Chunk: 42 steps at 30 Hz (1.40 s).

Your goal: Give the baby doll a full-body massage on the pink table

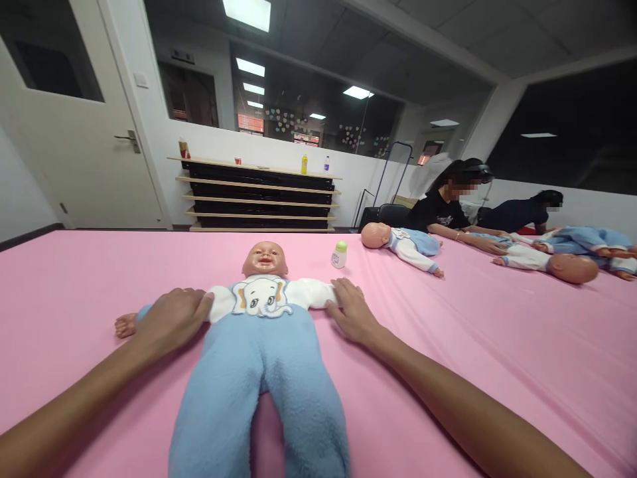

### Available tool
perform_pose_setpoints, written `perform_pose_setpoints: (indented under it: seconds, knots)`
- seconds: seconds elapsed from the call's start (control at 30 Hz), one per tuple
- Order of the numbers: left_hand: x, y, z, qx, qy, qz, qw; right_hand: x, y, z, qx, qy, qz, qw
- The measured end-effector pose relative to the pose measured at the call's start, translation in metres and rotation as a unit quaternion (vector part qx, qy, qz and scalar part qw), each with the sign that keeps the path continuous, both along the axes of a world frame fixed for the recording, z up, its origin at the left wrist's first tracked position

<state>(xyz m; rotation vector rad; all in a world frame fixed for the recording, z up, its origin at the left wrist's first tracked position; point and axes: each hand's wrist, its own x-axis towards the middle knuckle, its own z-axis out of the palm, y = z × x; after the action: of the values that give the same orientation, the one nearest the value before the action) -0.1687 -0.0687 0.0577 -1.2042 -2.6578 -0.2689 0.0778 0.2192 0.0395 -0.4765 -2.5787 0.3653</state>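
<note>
A baby doll (259, 358) lies on its back on the pink-covered table (74, 279), head away from me and arms stretched out sideways. It wears a light blue and white fleece outfit with an elephant face on the chest. My left hand (174, 315) is closed over the doll's arm on the left, and the doll's bare hand sticks out beyond it. On the other side my right hand (353, 309) grips the end of the white sleeve (313, 292), hiding that doll hand. Past the right hand stands a small white bottle with a green cap (339, 255).
Another doll (398, 244) lies at the table's far right edge. Two people (448, 199) sit farther right, with more dolls (562, 265) before them. Behind the table stand a stacked shelf (259, 192) holding bottles and a door (79, 133) at left.
</note>
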Motion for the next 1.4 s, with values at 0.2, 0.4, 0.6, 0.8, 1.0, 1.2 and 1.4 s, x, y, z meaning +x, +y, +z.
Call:
perform_pose_setpoints:
  seconds: [0.2, 0.4, 0.6, 0.8, 1.0, 1.2, 1.4]
  knots:
    - [0.012, 0.009, -0.023, -0.047, 0.106, 0.025, 0.993, -0.040, 0.036, 0.029, -0.416, 0.184, -0.082, 0.887]
    - [0.018, 0.002, -0.019, -0.025, 0.127, 0.008, 0.992, -0.104, 0.081, 0.062, -0.649, 0.140, -0.134, 0.735]
    - [0.018, 0.004, -0.021, 0.003, 0.117, 0.010, 0.993, -0.139, 0.094, 0.065, -0.769, 0.153, -0.137, 0.606]
    - [0.010, 0.006, -0.025, -0.011, 0.115, 0.016, 0.993, -0.149, 0.109, 0.057, -0.804, 0.170, -0.149, 0.550]
    - [0.011, 0.005, -0.025, -0.002, 0.115, 0.020, 0.993, -0.145, 0.114, 0.042, -0.804, 0.179, -0.148, 0.548]
    - [0.010, 0.005, -0.030, 0.010, 0.121, 0.018, 0.992, -0.135, 0.112, 0.057, -0.794, 0.170, -0.110, 0.573]
    - [-0.002, 0.010, -0.023, 0.128, -0.002, 0.021, 0.992, -0.148, 0.078, 0.063, -0.733, 0.156, -0.052, 0.660]
